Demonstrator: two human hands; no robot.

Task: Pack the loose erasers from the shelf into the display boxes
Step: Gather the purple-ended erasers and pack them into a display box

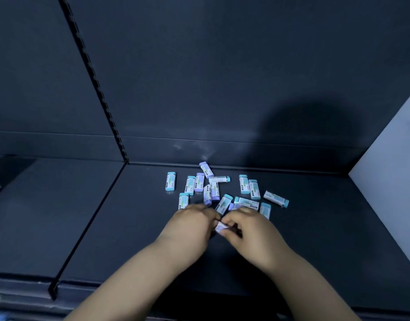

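Observation:
Several loose erasers (222,188) with white sleeves and blue or purple ends lie scattered on the dark shelf (130,228). My left hand (190,224) and my right hand (248,230) meet just in front of the pile. Between their fingertips they pinch one purple-ended eraser (220,227), mostly hidden by the fingers. One blue-ended eraser (170,181) lies apart at the left and another (276,198) lies at the right. No display box is in view.
A slotted upright (95,84) runs up the dark back panel, and a divider line (90,225) splits the shelf floor. A pale grey side panel (394,181) closes the shelf at the right. The shelf's front edge (153,295) runs below my forearms.

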